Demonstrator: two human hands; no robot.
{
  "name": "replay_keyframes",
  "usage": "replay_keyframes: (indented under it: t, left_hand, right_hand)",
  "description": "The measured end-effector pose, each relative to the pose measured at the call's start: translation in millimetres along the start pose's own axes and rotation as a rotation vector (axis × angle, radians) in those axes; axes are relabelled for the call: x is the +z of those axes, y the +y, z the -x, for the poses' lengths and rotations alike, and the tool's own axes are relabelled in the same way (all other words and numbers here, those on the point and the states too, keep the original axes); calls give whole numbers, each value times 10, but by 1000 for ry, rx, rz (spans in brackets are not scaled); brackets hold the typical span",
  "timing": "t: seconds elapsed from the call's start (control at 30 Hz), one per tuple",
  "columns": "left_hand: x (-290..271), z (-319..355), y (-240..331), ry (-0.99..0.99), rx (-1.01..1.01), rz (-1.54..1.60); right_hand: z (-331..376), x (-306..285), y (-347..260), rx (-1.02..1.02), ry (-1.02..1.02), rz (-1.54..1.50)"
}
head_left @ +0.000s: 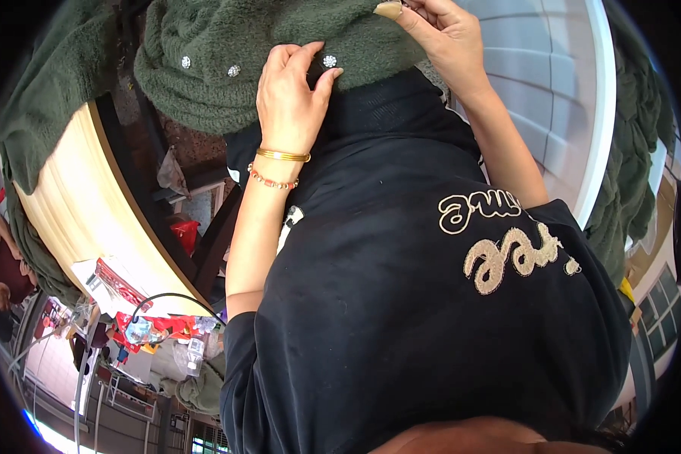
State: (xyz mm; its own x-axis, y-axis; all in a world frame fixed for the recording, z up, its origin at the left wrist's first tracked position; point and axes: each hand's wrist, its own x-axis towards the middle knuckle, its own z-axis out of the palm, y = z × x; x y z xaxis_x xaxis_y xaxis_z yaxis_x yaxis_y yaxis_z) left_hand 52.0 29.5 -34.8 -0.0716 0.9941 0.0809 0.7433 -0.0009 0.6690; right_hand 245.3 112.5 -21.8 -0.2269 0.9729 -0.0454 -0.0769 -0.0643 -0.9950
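A fuzzy dark-green knit garment [204, 94] is bunched at upper centre, judged soft, light and best taken by a pinched fold. The right hand [452, 47] is cropped above, its grip untellable; the left hand [290, 94] is laid on the knit, fingers parted around a rhinestone button [330, 61].

Bright, even light leaves the dark green fuzzy knitted garment [204, 102] crisply textured, its round silvery studded buttons [330, 61] glinting. The pale wooden desk [60, 212] at left and the smooth bluish-white plastic tub [533, 68] at right reflect it softly, while the black short-sleeved T-shirt [371, 303] swallows most fold detail. A blown-out white patch, streaked blue, glares at near left. Fisheye distortion bows the desk edge and tub rim; outer surroundings smear softly into black corners.
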Motion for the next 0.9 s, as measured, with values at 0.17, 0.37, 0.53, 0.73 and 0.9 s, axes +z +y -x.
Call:
replay_keyframes:
  t: [0.17,0.37,0.53,0.73,0.9]
  left_hand:
    - [13,12,-24,-13,-9,-1]
    - [-133,23,13,-88,-37,100]
    - [-503,-110,-50,81,213,-140]
    - [-393,-292,-302,-143,144,-628]
    - [-708,-902,-395,3,141,-41]
  right_hand:
    - [5,-51,58,15,9,17]
    - [0,-65,80,32,12,-1]
    - [-13,-103,155,33,34,-81]
    - [-73,-174,119,-8,34,189]
    - [-18,-177,-30,3,63,157]
